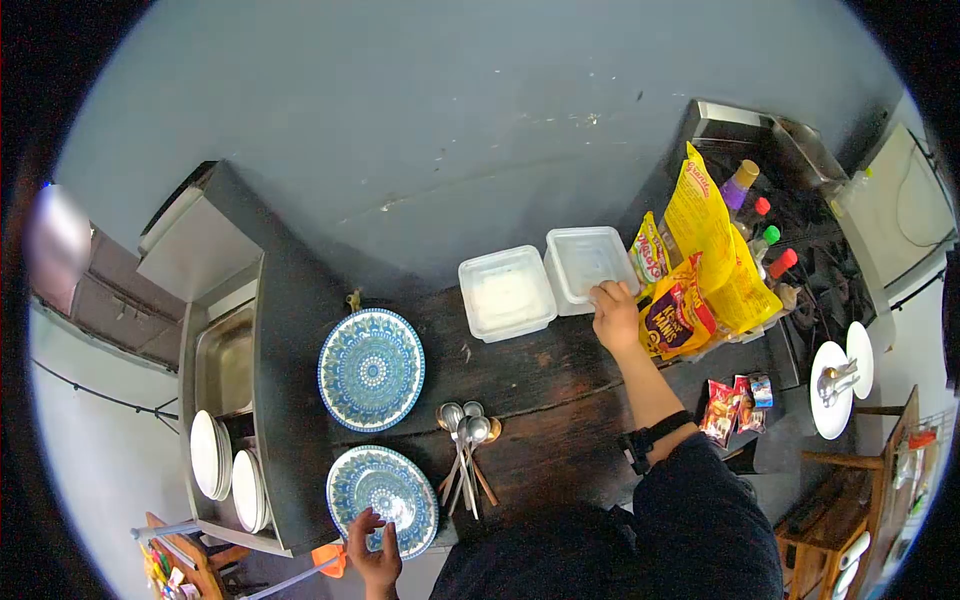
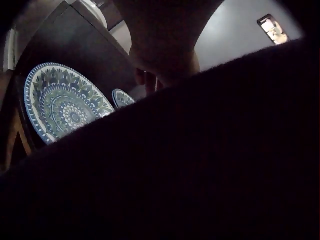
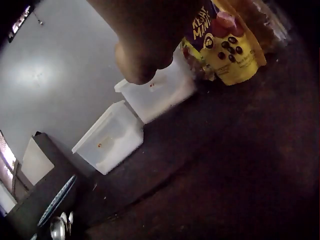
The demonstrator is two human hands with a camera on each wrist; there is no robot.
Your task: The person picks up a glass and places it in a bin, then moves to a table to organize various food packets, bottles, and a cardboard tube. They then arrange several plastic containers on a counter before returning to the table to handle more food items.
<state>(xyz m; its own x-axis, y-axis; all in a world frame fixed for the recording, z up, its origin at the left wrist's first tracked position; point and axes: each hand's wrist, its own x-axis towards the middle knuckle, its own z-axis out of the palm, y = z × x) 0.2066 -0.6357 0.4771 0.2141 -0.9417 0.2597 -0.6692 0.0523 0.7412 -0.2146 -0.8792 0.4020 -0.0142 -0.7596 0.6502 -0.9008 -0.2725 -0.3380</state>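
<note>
My right hand is at the near right corner of a clear plastic container, its fingers curled at the rim. White contents show low inside that container through its side in the right wrist view. Just left of it stands a second plastic container, also with white contents. My left hand hovers over the near edge of a blue patterned plate, fingers loosely bent and holding nothing. Beyond that plate lies another blue patterned plate. In the left wrist view a dark sleeve hides much of the scene.
Several spoons lie in a bunch right of the plates. Yellow food packets and capped bottles crowd the right, near a stove. Small red packets lie nearer. White plates stand in the rack at left.
</note>
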